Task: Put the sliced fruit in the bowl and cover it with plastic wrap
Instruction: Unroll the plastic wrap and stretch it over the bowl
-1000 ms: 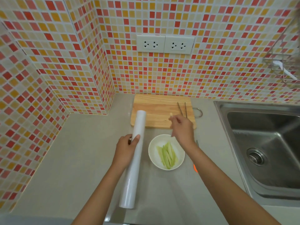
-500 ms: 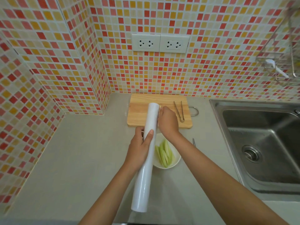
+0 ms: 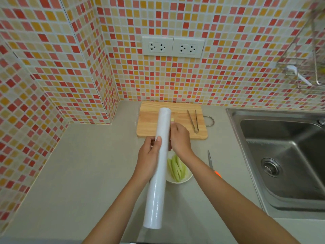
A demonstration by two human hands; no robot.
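The roll of plastic wrap (image 3: 159, 170) hangs over the worktop (image 3: 84, 173), gripped mid-length by the left hand (image 3: 149, 155). Half hidden under it, the white bowl (image 3: 186, 177) already carries the sliced fruit (image 3: 176, 167). The right hand (image 3: 180, 139) pinches at the roll's right side, likely hunting the film's loose edge. Farther off lie the scissors (image 3: 211, 162), then the cutting board (image 3: 177, 118) with tongs (image 3: 193, 120). The film could cling to itself or tear crooked if pulled unevenly.

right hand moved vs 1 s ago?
Yes. The right hand has shifted left along the cutting board, away from the tongs, and now meets the plastic wrap roll held by the left hand.
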